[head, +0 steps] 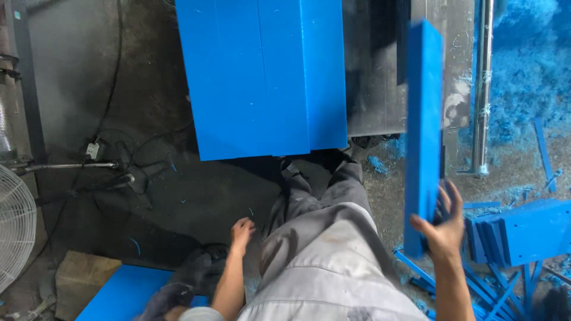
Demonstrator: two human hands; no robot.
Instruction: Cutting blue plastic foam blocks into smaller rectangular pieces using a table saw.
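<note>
My right hand (443,229) grips the near end of a long, narrow blue plastic strip (423,119) that stands almost upright in front of the metal machine table (380,89). A wide stack of blue plastic slabs (262,77) lies on that table and overhangs its near edge. My left hand (241,232) hangs loosely beside my grey trouser leg, fingers slightly curled, holding nothing. It is over the dark floor, below the overhanging slabs.
A fan guard (15,232) stands at the far left, with cables (107,172) across the dark floor. A blue sheet (122,294) and a brown block (80,279) lie bottom left. Cut blue pieces (523,232) and blue shavings (523,77) pile up on the right beside a metal rail (483,89).
</note>
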